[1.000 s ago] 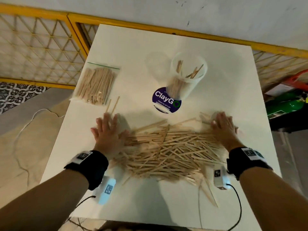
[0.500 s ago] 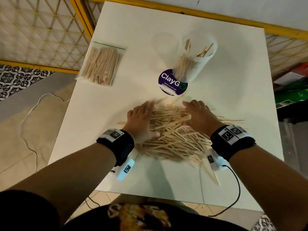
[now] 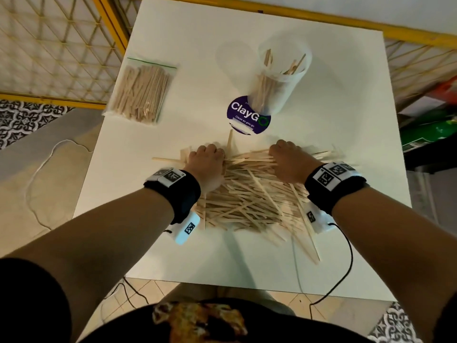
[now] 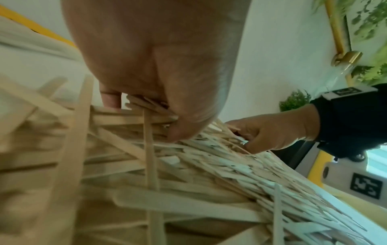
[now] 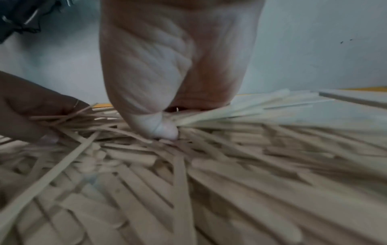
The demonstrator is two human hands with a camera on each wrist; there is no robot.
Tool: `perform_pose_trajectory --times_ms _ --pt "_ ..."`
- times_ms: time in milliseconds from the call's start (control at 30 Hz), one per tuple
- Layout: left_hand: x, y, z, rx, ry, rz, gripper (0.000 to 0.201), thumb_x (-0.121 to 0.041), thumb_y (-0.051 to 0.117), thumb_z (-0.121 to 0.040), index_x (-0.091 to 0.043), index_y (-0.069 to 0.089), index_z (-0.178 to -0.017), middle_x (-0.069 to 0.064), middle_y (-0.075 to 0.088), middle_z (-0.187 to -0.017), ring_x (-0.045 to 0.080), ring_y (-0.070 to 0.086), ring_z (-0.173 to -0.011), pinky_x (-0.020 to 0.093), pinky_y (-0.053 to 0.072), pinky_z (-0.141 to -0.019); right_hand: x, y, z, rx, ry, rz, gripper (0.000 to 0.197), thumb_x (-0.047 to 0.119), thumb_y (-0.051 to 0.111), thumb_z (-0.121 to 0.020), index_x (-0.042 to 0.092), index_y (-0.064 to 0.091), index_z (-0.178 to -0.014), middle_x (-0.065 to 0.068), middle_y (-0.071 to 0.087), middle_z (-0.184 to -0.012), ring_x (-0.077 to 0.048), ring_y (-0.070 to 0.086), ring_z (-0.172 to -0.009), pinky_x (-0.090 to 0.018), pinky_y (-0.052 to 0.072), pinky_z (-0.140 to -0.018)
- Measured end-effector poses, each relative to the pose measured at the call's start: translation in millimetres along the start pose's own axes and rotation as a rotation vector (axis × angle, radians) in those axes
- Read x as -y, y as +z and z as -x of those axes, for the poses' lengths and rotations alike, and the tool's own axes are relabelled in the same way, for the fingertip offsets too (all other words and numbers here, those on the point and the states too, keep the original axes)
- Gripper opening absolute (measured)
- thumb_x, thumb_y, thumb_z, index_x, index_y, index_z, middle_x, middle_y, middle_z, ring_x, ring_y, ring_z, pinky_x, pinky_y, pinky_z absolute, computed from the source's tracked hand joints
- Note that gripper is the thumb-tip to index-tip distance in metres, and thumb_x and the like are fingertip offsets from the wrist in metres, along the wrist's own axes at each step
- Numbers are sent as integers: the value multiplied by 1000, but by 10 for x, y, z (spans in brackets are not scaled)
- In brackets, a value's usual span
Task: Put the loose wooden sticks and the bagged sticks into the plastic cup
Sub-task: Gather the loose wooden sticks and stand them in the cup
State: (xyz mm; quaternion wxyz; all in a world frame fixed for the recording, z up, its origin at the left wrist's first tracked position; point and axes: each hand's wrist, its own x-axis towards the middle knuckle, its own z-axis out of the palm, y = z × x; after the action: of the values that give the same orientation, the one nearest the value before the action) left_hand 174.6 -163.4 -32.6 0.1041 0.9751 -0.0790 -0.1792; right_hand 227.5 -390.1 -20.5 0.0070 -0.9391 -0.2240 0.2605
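Note:
A heap of loose wooden sticks [image 3: 249, 196] lies on the white table [image 3: 197, 256] in front of me. My left hand [image 3: 212, 155] sits on the heap's far left part, fingers curled round a bunch of sticks [image 4: 146, 112]. My right hand [image 3: 280, 154] is on the far right part, thumb and fingers pinching another bunch [image 5: 230, 114]. Behind them stands the clear plastic cup [image 3: 282, 78], upright, with several sticks inside. The bagged sticks [image 3: 141, 92] lie flat at the far left of the table.
A round purple ClayGo sticker [image 3: 247, 115] is on the table at the cup's foot. A yellow railing with mesh [image 3: 61, 45] runs along the left and far edges. Cables [image 3: 346, 256] hang from the wrist cameras over the near edge.
Both hands slid inward from the heap's outer ends, pushing the sticks together. Their fingers went from flat to curled round bunches of sticks.

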Motion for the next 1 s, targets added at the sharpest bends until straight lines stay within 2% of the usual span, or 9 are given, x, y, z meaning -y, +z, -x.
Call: perform_pose_trajectory --times_ms 100,333,533,633,733,833,867,933,1000 --pt "44 12 -25 -24 -7 35 39 -29 35 -96 -6 44 -128 16 45 -126 36 43 -115 45 35 -95 -57 -34 8 -12 1 -22 31 25 55 -88 9 48 -114 -15 49 -118 -35 47 -110 -42 38 -89" --pt "185 -212 -3 -99 27 401 22 -19 41 -95 -5 48 -110 16 55 -97 32 51 -87 34 33 -71 -240 -273 89 -74 34 -266 22 0 39 -87 9 47 -106 -15 48 -105 -31 50 -91 -39 42 -81" --pt "48 -335 -38 -263 -83 775 15 -16 34 -98 -10 47 -93 4 61 -84 25 61 -80 30 47 -75 -69 -631 144 -258 77 -698 11 11 41 -93 17 42 -84 -5 56 -82 -22 48 -68 -35 38 -62" --pt "-231 -391 -38 -264 -64 950 16 -20 32 -100 -10 43 -95 6 67 -95 18 64 -86 17 47 -76 147 -774 124 -309 81 -870 14 16 41 -93 27 46 -85 6 65 -83 -18 62 -76 -38 48 -70" --pt "-472 -410 -59 -236 -44 1010 18 -24 31 -100 -12 43 -104 6 68 -109 19 65 -100 32 47 -86 350 -870 107 -351 37 -895 6 30 44 -91 34 47 -88 2 68 -88 -21 66 -85 -46 54 -78" --pt "-619 -424 -112 -230 -22 989 19 -25 32 -99 -12 43 -109 6 65 -99 25 64 -88 37 49 -75 521 -908 140 -413 -16 -959 5 18 44 -97 19 47 -101 11 62 -82 1 63 -76 -16 51 -69" --pt "-642 -446 -125 -233 -29 977 19 -25 33 -99 -13 43 -110 6 63 -92 26 62 -81 37 48 -71 563 -892 142 -430 -21 -1014 8 18 44 -97 17 46 -105 9 65 -87 0 65 -81 -16 53 -72" --pt "-656 -477 -158 -230 -13 966 25 -24 33 -99 -10 43 -118 8 64 -96 27 62 -85 36 48 -76 621 -845 144 -450 -11 -1179 15 18 44 -95 19 44 -110 -2 71 -102 -16 69 -95 -38 59 -81" --pt "-652 -502 -166 -204 26 934 30 -23 33 -99 -8 41 -125 11 63 -105 25 61 -90 33 46 -79 646 -774 106 -478 14 -1323 19 14 44 -95 22 42 -112 -4 72 -105 -18 69 -100 -45 58 -83"
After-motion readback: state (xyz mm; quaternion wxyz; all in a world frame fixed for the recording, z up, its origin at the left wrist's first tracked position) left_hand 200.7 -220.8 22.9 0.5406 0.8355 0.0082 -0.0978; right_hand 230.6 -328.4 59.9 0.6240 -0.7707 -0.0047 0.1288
